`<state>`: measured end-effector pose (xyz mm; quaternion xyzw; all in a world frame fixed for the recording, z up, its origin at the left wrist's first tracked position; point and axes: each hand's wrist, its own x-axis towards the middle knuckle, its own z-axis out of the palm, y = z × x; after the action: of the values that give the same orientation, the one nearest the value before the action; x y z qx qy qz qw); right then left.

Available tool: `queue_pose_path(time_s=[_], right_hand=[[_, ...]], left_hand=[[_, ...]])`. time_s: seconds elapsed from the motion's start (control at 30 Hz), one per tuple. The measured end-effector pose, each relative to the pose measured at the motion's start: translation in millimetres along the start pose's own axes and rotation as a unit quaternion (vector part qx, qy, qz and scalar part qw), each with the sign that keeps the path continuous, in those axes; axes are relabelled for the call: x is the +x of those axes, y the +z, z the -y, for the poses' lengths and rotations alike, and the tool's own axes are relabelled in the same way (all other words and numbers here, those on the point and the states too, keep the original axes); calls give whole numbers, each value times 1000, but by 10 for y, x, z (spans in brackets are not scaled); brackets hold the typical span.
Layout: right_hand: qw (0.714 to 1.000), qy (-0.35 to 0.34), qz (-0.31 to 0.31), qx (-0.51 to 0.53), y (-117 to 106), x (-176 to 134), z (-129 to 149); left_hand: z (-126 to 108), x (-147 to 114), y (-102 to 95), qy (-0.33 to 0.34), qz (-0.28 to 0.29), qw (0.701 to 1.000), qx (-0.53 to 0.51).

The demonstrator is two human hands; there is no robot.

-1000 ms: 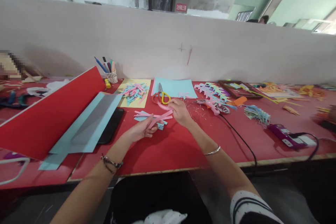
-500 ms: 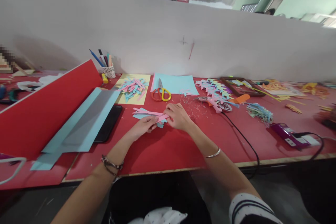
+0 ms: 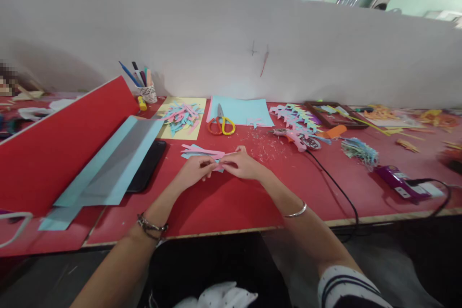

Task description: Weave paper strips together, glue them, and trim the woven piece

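Pink strip [image 3: 218,167]: between my hands, low over the near middle of the red table [image 3: 216,216], just at the near edge of the loose strips [image 3: 202,152]. Left hand [image 3: 197,172]: thumb and fingertips pinched on it. Right hand [image 3: 242,162]: likewise pinched, the two sets of fingertips nearly touching.

Handling, my estimate: paper, almost weightless; bends easily across its width, creases for good, tears if pulled askew. Not slippery, I think. Best hold: flat faces between thumb and forefinger pads, close to the fold point.

Axis: only a short piece shows between my fingers; it seems to run roughly left to right, but my fingers cover the ends, so exact heading cannot be told. Loose strips behind: long axes mostly left–right, left ends slightly farther from me.

Further out: scissors [image 3: 220,115], blades towards the wall, overlapping the blue sheet [image 3: 243,108]. Left of those, paper bits [image 3: 184,118] heaped on the yellow sheet [image 3: 187,136]. Glue gun [image 3: 296,140] off to the right, untouched.
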<state>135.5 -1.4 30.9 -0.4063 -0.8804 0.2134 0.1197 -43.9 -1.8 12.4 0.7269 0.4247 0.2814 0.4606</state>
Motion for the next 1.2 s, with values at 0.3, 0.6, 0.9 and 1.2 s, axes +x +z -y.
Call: queue_pose_path(time_s=[0.3, 0.6, 0.9, 1.2], right_hand=[[1000, 4, -23, -10, -17, -16, -82], [998, -32, -37, 28, -36, 1, -229], [999, 15, -32, 14, -33, -18, -124], [999, 26, -22, 36, -21, -9, -94]], left_hand=[[21, 7, -80, 33, -86, 996, 0], [-24, 3, -65, 25, -121, 992, -22], [61, 50, -62, 8, -144, 989, -45], [66, 51, -33, 22, -165, 985, -43]])
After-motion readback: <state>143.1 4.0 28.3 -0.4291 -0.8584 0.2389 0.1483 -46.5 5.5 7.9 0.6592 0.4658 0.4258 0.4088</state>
